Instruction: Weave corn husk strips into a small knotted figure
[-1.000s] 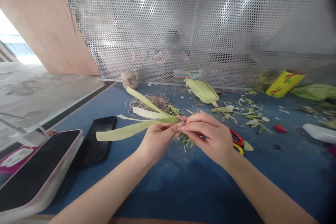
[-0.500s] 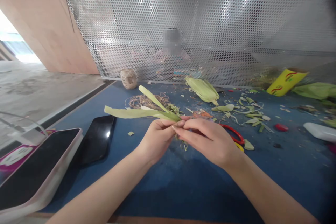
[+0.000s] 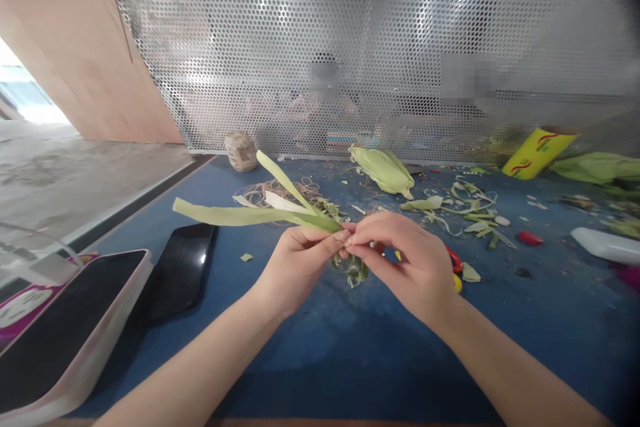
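Pale green corn husk strips (image 3: 235, 215) fan out to the left from my left hand (image 3: 293, 267), whose thumb and fingers are pinched on their gathered end. My right hand (image 3: 410, 257) meets it there, thumb and forefinger pressed together at the tip of the bundle; what lies in that pinch is hidden. Curly green shreds (image 3: 356, 270) show just below the fingertips. Behind the strips lies a tangle of brown twine (image 3: 255, 192). Scissors with red and yellow handles (image 3: 455, 261) are partly covered by my right hand.
An ear of corn in its husk (image 3: 384, 171) lies at the back. Husk scraps (image 3: 480, 213) litter the right side, near a yellow tube (image 3: 540, 152). Two phones (image 3: 180, 273) rest at left. A perforated metal screen (image 3: 300, 27) closes off the back, with a person behind it.
My right hand's fingers have shifted at the bundle's end, showing a gap below the forefinger and more of the curly shreds. The husk strips are spread wider. The view has shifted slightly.
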A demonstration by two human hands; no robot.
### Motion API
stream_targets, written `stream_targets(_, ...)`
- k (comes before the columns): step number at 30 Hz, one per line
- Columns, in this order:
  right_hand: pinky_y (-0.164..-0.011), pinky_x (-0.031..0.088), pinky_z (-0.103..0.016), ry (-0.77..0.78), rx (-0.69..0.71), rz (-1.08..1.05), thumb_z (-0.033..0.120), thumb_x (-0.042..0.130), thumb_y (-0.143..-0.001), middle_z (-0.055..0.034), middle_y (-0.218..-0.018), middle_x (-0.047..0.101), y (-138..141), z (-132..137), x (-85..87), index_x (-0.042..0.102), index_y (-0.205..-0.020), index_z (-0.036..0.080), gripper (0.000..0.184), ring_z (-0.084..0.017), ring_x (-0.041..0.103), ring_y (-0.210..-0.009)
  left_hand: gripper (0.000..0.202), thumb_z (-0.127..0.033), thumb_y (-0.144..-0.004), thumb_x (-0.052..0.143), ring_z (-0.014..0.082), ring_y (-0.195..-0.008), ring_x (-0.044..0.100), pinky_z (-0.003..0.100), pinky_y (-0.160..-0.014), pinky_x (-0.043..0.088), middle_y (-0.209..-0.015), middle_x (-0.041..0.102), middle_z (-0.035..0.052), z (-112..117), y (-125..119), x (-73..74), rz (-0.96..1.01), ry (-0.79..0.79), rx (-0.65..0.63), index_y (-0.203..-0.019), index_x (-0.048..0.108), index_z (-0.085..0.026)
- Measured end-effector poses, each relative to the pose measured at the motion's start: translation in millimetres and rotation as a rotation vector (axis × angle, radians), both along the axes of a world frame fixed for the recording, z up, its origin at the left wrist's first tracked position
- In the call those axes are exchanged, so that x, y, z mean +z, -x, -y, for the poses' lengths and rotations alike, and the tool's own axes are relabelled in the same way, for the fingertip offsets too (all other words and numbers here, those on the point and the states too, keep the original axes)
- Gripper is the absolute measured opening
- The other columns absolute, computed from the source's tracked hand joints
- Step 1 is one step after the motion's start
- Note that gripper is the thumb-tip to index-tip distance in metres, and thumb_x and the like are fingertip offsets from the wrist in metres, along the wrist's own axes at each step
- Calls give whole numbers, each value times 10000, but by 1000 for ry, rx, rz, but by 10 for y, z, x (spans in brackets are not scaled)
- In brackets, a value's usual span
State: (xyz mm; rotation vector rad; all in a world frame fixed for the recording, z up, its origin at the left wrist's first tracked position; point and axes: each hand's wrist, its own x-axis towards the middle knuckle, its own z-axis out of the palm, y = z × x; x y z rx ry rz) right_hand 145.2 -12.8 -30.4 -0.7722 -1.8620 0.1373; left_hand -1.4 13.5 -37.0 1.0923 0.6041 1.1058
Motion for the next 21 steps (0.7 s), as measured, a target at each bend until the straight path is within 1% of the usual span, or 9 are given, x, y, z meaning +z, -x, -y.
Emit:
stream_targets(2, -582, 521, -235, 37, -21, -32, 143, 532, -815, -19, -770, 641, 17, 13, 10, 554, -822, 240, 100, -162, 629, -833, 126, -231, -601, 737, 99, -583, 523, 222, -628, 427, -545, 627, 5, -5, 4, -18, 2, -13, 6, -508, 689, -162)
stream_targets(4, -555, 518, -223, 45, -36, -47, 155, 540, -809, -19, -780, 645, 26, 20, 13, 555, -818, 238, 85, -159, 632, -822, 120, -228, -608, 731, 103, -604, 532, 218, -634, 427, -562, 635, 8, -3, 2, -24, 3, -24, 10, -516, 692, -161)
stream_targets(7, -553, 522, -218, 58, -39, -71, 158, 554, -797, -18, -805, 647, 30, 14, 3, 563, -832, 232, 82, -142, 628, -769, 129, -219, -616, 722, 109, -625, 545, 214, -643, 428, -569, 644, 11, 4, -1, -13, -18, -33, 33, -508, 690, -156)
stream_targets(11, -559, 516, -226, 11, -26, -85, 141, 576, -778, -19, -833, 645, 37, -15, -41, 575, -863, 233, 125, -125, 607, -710, 124, -221, -633, 706, 129, -631, 560, 240, -663, 439, -568, 653, 21, -1, 8, -16, -51, -37, 43, -528, 695, -156)
stream_targets(12, -558, 517, -228, 20, -24, -101, 145, 578, -775, -20, -837, 644, 44, -22, -53, 577, -864, 232, 124, -123, 604, -697, 129, -223, -640, 702, 131, -632, 561, 242, -668, 441, -568, 653, 20, -6, 12, -24, -58, -45, 46, -529, 694, -157)
stream_targets(17, -578, 533, -228, 216, -35, -222, 150, 555, -774, -27, -840, 632, 93, -29, -70, 601, -891, 212, 140, -118, 598, -692, 156, -254, -683, 680, 116, -640, 562, 214, -659, 450, -596, 656, 6, -27, 26, -54, -154, -130, 134, -557, 694, -163)
stream_targets(19, -594, 537, -231, 225, -51, -241, 133, 548, -766, -30, -835, 636, 99, -31, -56, 630, -879, 212, 160, -122, 599, -707, 139, -252, -695, 673, 109, -648, 568, 199, -651, 455, -618, 666, -1, -33, 28, -53, -184, -154, 160, -587, 702, -169)
stream_targets(21, -590, 535, -231, 226, -44, -271, 126, 548, -759, -32, -816, 642, 91, -39, -39, 658, -847, 213, 165, -126, 601, -710, 106, -244, -697, 672, 103, -662, 578, 186, -663, 461, -640, 680, -8, -38, 32, -49, -188, -157, 150, -621, 711, -181)
